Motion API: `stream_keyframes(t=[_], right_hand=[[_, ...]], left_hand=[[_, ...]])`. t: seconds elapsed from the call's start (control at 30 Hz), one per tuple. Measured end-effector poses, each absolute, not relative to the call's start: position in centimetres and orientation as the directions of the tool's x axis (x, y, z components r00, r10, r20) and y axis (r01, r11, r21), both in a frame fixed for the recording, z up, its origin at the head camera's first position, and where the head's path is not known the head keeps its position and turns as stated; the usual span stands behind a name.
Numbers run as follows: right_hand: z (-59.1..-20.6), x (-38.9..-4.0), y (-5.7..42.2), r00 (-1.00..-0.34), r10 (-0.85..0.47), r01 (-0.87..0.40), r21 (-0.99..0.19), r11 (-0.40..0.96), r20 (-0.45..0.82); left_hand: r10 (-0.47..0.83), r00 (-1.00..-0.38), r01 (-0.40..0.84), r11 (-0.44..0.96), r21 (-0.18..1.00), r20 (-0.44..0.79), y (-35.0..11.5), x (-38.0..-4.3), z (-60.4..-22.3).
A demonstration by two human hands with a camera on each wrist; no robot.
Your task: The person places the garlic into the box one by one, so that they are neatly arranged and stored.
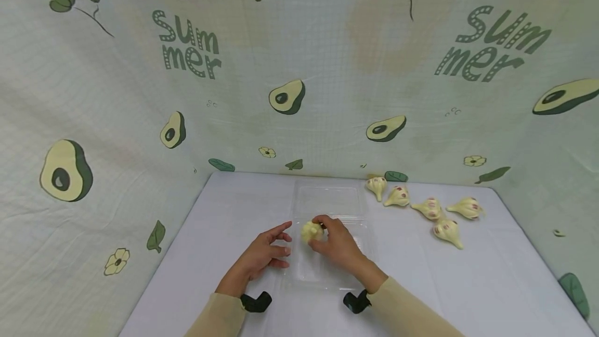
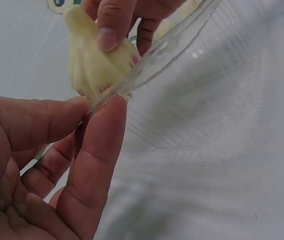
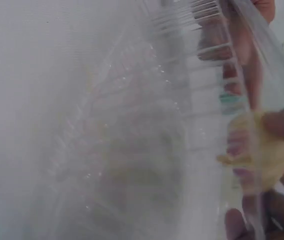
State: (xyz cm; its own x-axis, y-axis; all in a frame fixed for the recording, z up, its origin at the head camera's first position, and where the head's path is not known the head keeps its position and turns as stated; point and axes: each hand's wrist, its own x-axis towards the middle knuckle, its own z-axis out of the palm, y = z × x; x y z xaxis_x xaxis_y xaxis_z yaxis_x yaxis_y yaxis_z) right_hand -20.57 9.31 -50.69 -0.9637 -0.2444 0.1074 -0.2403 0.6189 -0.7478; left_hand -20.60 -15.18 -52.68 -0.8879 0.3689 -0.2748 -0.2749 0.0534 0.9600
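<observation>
In the head view a clear plastic clamshell box (image 1: 311, 274) lies opened out, its lid (image 1: 327, 199) toward the back. My right hand (image 1: 340, 246) holds a garlic bulb (image 1: 311, 232) between thumb and fingers, over the left part of the box. The left wrist view has this bulb (image 2: 99, 65) close behind the box's rim, its stem end pointing up. My left hand (image 1: 262, 254) is at the box's left side, where thumb and a finger pinch the rim (image 2: 152, 65). Through the plastic wall, the right wrist view shows the bulb (image 3: 269, 160) blurred.
Several more garlic bulbs (image 1: 428, 207) lie loose on the white table (image 1: 412, 285), right of and behind the box. A printed cloth (image 1: 327, 66) with avocados stands as a backdrop around the table. Black wrist cameras (image 1: 257, 302) sit below both hands.
</observation>
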Motion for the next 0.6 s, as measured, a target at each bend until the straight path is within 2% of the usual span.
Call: stream_keyframes(t=[0.6], right_hand=[[-52.9, -20.3, 8.4, -0.941, -0.305, -0.316, -0.692, 0.649, 0.143]], left_hand=[[0.375, -0.887, -0.271, 0.051, 0.961, -0.27, -15.1, -20.4, -52.6]])
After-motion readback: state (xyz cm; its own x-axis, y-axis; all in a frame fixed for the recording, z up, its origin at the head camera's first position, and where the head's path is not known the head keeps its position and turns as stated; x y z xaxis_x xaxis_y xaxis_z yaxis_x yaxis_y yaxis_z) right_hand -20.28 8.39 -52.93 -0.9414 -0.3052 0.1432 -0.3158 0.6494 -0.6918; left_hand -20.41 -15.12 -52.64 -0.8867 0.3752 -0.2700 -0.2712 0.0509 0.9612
